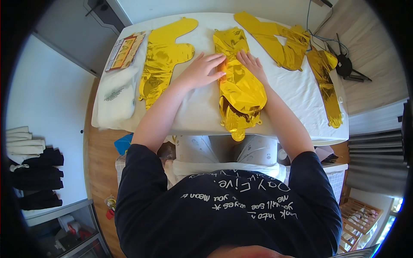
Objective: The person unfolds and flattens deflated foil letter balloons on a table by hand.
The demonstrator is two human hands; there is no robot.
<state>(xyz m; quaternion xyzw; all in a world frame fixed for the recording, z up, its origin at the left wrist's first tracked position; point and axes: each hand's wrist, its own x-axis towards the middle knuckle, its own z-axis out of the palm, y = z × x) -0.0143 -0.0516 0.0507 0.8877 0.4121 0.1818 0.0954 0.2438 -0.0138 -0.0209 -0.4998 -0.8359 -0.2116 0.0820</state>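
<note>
A flat, crinkled gold foil balloon [241, 90] lies lengthwise on the white-covered table in front of me, its folded lower end near the table's front edge. Along its left edge rests my left hand [203, 72], fingers stretched out and the tips touching the foil. My right hand [254, 66] lies on the balloon's upper right side with its fingers extended. Neither hand grips anything. Left of them is another flat gold foil balloon [161, 56]. To the right spread a gold balloon with a small triangular hole [269, 36] and a long narrow gold balloon [328, 88].
A printed picture packet [125, 50] and a white plastic bag [115, 101] lie on the table's left side. Beyond the right edge is a black device with prongs [344, 64] and cables. The table's front edge [193, 131] runs just above my lap.
</note>
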